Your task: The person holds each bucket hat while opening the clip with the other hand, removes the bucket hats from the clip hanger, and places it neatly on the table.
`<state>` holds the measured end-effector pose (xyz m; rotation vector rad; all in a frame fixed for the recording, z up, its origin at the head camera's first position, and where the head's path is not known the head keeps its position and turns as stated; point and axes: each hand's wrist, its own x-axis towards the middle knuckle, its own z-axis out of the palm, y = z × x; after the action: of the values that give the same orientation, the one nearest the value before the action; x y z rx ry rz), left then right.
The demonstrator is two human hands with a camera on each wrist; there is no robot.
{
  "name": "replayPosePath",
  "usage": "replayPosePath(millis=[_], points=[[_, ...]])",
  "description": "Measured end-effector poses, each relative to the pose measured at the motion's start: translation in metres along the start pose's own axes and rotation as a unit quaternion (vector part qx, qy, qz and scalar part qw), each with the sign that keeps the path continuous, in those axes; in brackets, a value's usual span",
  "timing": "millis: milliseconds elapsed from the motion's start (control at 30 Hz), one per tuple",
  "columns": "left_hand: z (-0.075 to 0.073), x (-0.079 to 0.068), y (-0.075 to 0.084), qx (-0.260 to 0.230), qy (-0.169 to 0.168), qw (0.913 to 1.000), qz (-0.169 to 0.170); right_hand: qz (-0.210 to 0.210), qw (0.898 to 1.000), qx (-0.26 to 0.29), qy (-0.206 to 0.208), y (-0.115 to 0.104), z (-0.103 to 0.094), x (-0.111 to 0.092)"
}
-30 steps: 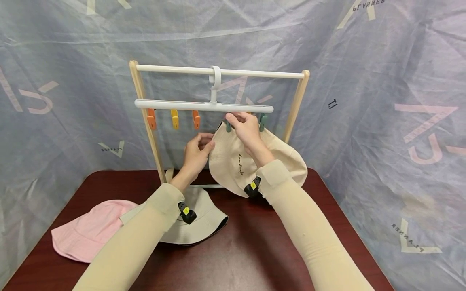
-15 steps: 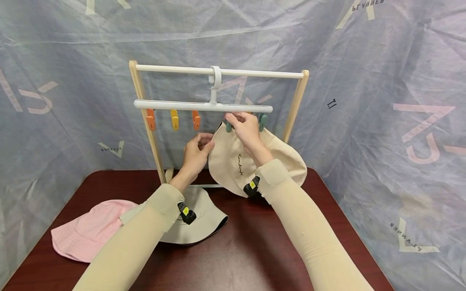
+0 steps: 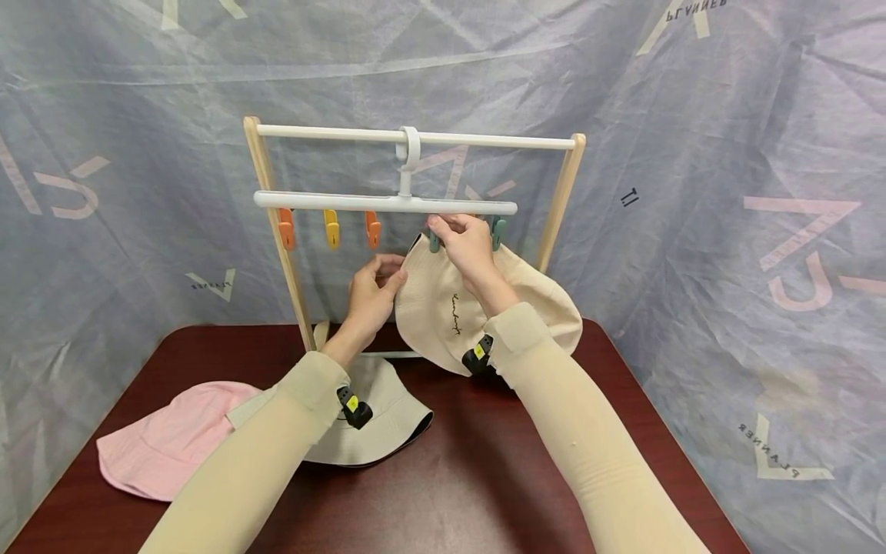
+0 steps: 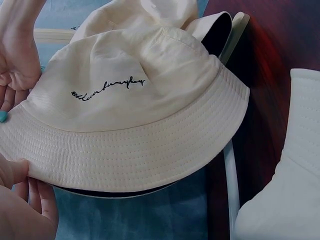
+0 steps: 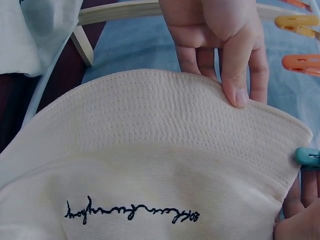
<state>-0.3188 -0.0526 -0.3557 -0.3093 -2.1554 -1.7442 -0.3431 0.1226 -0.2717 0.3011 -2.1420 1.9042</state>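
Observation:
A cream bucket hat [image 3: 431,308] with dark script lettering hangs tilted from green clothespins under the white hanger [image 3: 388,203]. My left hand [image 3: 374,292] pinches the brim's left edge, thumb in front and fingers behind, as the right wrist view also shows. Higher up, my right hand [image 3: 471,246] holds the left green clothespin [image 3: 434,241] at its upper end, thumb in front. That clothespin's tip lies over the brim in the right wrist view. A second green clothespin [image 3: 498,233] is at the hat's right side. The right hand's other fingers are partly hidden.
A wooden rack with a white rod [image 3: 325,133] carries the hanger. Orange [image 3: 287,229] and yellow [image 3: 333,229] clothespins hang at left. A pink bucket hat [image 3: 166,442] and a pale grey bucket hat [image 3: 381,423] lie on the dark red table [image 3: 484,477].
Both hands keep their places on the brim and the clothespin. The whole view has shifted very slightly; otherwise nothing visibly differs.

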Motion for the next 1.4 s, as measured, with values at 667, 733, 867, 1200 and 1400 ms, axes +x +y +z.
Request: replayPosePath(millis=[667, 733, 867, 1200, 1400], points=[[-0.002, -0.005, -0.005, 0.003, -0.005, 0.9998, -0.018, -0.001, 1.000, 0.029, 0.003, 0.001, 0.003, 0.001], [-0.002, -0.005, -0.005, 0.004, -0.003, 0.9998, -0.019, -0.001, 1.000, 0.028, 0.002, 0.001, 0.003, 0.001], [-0.002, -0.006, -0.006, 0.005, -0.001, 0.9998, -0.018, -0.003, 1.000, 0.026, 0.002, 0.002, 0.003, 0.002], [-0.003, -0.010, -0.008, -0.005, -0.002, 0.9996, -0.028, -0.002, 1.000, 0.009, 0.002, 0.003, 0.001, 0.001], [-0.005, -0.012, -0.009, -0.022, -0.002, 0.9994, -0.027, -0.006, 1.000, -0.012, 0.005, 0.002, 0.000, 0.000]])
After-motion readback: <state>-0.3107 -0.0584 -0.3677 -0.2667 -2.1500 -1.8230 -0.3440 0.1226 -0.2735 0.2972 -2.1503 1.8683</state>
